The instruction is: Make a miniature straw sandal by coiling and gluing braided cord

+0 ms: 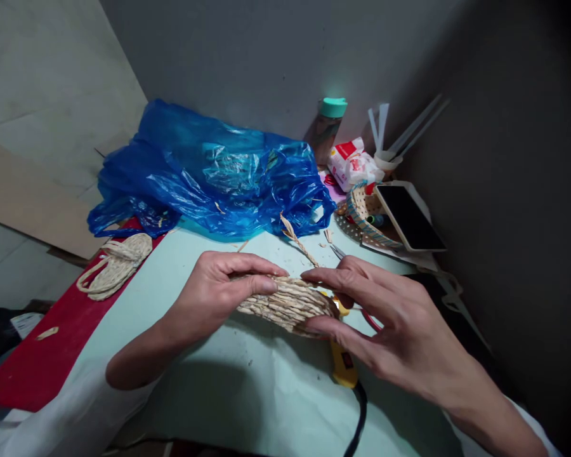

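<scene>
A coiled piece of braided straw [290, 306] is held up between my hands over the table, tilted so its ridged rows face me. My left hand [221, 289] pinches its left end, thumb on the near face and fingers behind. At the right end, my right hand [375, 311] grips it between thumb and fingers. A loose straw braid [302, 244] stretches away from the far edge of the piece. Just under my right hand lies a yellow glue gun [345, 365] with a black cord, partly hidden. Scissors-like metal tips [337, 251] show beyond my right fingers.
A woven straw slipper [118, 263] lies at left by a red strip [61, 343]. Blue plastic bagging [209, 168] covers the back. Behind on the right are a bottle [328, 130], a tissue pack [353, 166], a small basket [366, 212], a phone [409, 217] and sticks in a cup [387, 162].
</scene>
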Demonstrator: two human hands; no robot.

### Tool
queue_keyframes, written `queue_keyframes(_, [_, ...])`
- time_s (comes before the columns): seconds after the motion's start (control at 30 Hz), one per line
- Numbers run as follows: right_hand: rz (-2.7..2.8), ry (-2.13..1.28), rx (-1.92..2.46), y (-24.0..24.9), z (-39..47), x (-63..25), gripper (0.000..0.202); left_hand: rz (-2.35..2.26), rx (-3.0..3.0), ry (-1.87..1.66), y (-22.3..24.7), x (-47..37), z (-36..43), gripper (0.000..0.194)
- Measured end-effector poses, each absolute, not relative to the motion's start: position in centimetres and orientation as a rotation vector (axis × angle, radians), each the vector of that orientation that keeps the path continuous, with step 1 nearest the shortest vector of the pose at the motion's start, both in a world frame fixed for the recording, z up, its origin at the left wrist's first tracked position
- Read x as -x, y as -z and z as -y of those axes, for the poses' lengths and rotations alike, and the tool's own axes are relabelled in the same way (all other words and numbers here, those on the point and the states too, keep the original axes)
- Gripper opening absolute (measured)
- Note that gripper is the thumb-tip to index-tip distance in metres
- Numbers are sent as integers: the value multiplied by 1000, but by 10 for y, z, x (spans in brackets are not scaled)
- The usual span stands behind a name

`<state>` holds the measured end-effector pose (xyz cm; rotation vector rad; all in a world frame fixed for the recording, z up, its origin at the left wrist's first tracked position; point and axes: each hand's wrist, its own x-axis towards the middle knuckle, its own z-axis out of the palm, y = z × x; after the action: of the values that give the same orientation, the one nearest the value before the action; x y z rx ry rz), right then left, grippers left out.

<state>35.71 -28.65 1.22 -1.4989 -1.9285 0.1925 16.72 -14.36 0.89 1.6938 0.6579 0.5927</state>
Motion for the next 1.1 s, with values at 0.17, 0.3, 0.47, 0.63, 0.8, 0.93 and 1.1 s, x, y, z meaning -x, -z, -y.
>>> queue_keyframes(0.17, [1893,-258,1516,-11,287,-357,33,-688,-1689,-577,-8,-167,144,14])
queue_keyframes(0.3, [1964,-272,1541,-12,288,-357,48,-714,-1689,-593,-7,-167,143,11])
queue_keyframes(0.47, [2053,-247,1605,-8,288,-356,55,-720,-1653,-612,-3,-168,141,8])
queue_keyframes(0.63, [2069,-217,1607,-8,285,-355,47,-724,-1618,-604,0,-169,139,9])
queue_keyframes(0.8, [2107,-172,1656,-12,284,-355,53,-727,-1590,-583,0,-171,137,9])
queue_keyframes(0.93, [2086,-192,1651,-13,284,-355,47,-696,-1616,-565,-1,-172,136,9])
queue_keyframes(1.1, [2062,-177,1633,-11,287,-355,45,-582,-1703,-534,-3,-169,134,15])
